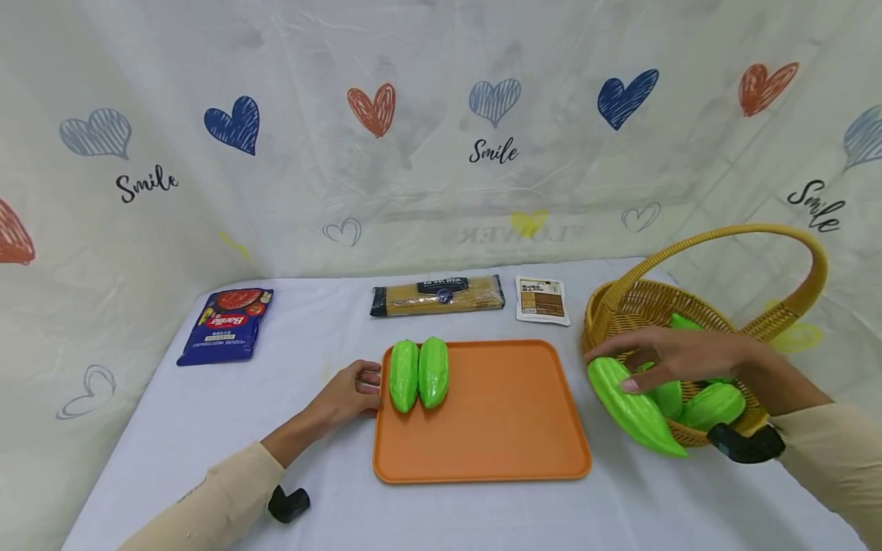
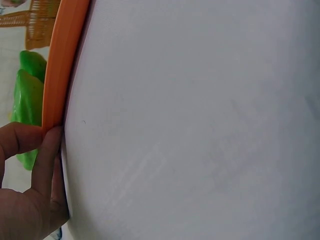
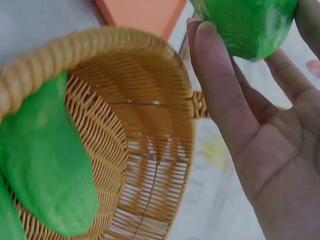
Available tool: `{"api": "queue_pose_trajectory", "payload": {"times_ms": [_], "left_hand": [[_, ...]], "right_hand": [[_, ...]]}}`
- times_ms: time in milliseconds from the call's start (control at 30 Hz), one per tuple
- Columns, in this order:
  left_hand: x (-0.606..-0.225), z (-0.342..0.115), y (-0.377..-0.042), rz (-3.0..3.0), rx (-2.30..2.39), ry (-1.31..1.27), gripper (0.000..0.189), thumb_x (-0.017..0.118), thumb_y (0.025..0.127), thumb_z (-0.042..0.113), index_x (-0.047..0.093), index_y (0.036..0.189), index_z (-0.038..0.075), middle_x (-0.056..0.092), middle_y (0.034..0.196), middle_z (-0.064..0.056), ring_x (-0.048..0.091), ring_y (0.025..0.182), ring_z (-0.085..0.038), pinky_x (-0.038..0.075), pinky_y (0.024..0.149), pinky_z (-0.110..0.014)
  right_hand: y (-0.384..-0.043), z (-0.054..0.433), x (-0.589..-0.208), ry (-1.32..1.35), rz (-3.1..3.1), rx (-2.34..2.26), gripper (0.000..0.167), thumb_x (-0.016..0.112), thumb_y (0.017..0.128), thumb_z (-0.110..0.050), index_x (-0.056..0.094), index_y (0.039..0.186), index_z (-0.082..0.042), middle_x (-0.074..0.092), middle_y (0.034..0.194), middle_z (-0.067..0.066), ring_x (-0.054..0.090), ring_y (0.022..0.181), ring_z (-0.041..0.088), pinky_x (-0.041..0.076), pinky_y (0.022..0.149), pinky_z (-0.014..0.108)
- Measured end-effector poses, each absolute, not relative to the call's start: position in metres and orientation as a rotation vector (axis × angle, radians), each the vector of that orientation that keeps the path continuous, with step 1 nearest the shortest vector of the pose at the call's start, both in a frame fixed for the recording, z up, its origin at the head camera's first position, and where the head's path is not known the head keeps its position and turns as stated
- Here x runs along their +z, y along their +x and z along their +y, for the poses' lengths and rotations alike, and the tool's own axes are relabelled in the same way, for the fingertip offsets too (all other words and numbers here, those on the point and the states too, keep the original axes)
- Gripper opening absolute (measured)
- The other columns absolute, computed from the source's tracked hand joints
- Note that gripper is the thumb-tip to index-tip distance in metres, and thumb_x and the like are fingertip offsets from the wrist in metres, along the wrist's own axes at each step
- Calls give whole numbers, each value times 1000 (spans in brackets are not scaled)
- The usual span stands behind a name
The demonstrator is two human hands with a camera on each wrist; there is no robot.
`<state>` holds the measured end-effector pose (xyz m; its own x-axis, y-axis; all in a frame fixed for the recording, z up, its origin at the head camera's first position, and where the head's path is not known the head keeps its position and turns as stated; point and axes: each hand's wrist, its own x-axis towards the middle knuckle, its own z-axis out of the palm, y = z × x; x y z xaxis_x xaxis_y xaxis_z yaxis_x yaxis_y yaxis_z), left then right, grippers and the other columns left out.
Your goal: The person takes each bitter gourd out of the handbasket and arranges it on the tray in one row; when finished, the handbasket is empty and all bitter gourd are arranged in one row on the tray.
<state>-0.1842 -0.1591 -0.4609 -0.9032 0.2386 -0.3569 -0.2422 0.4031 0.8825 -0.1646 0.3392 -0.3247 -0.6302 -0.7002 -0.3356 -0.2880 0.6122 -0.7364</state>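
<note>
In the head view, my left hand holds the left edge of an orange tray. The left wrist view shows thumb and fingers pinching the tray's rim. Two glossy green gourds lie side by side at the tray's left end. My right hand grips another long green gourd, tilted and held over the front left rim of a wicker basket. Inside the basket several more green gourds lie, partly hidden by the hand and forearm. The right wrist view shows the held gourd between thumb and fingers.
A blue Barilla pouch lies at the back left. Behind the tray are a pack of spaghetti and a small white and brown packet. The basket's tall handle arches up behind my right hand. A printed curtain hangs behind the table.
</note>
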Motion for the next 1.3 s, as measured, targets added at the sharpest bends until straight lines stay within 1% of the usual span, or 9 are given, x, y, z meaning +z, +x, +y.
{"api": "queue_pose_trajectory", "payload": {"times_ms": [200,300,533,767,933,1033,1133,1233,1300], "left_hand": [[-462,-160,-185,2243,1509,-15,68,74,78,2,48,141,2,55,126,-15,61,106,-24,62,80,-34],[-463,-159,-186,2243,1510,-21,68,74,78,2,48,141,3,55,125,-15,61,105,-23,62,80,-33],[-460,-159,-185,2228,1518,-17,67,73,79,2,47,141,2,54,125,-15,60,105,-24,62,80,-34],[-459,-159,-184,2219,1528,19,68,73,80,2,46,142,1,53,126,-16,61,105,-24,62,80,-35],[-459,-159,-183,2219,1527,19,67,73,80,2,46,141,1,53,126,-17,61,105,-24,62,80,-35],[-459,-159,-184,2225,1517,15,67,74,80,2,46,141,1,54,126,-16,61,105,-24,62,80,-34],[-459,-159,-185,2228,1513,5,67,73,79,2,47,141,2,54,125,-16,61,105,-24,63,80,-33],[-459,-159,-185,2229,1509,3,67,73,80,2,46,141,1,54,125,-16,61,106,-24,63,80,-34],[-459,-160,-184,2229,1508,1,67,73,80,1,46,141,1,53,126,-16,61,106,-24,62,80,-35]], "right_hand": [[-164,329,-329,-784,2324,-816,46,65,97,-25,54,142,-31,51,147,7,47,127,-6,51,96,24],[-165,324,-332,-809,2320,-848,47,65,98,-24,53,143,-30,52,147,7,49,127,-2,52,96,25],[-167,308,-338,-813,2315,-861,48,64,98,-29,52,144,-33,54,146,1,50,130,6,51,101,26],[-171,292,-344,-802,2309,-871,48,64,98,-33,51,144,-34,52,148,-5,47,137,16,49,105,32],[-175,282,-349,-806,2294,-910,46,64,98,-33,52,142,-32,50,149,1,46,137,30,50,103,41],[-177,276,-353,-797,2266,-958,47,64,98,-31,52,143,-29,48,151,7,43,138,38,49,104,51],[-179,271,-357,-773,2249,-993,48,63,99,-30,51,145,-27,45,154,11,40,141,41,45,107,60],[-180,268,-360,-758,2257,-1002,48,63,98,-32,51,145,-28,44,154,10,40,142,39,44,107,61],[-181,265,-363,-748,2268,-1002,48,63,98,-33,51,145,-28,44,154,10,42,141,38,45,106,59]]}}
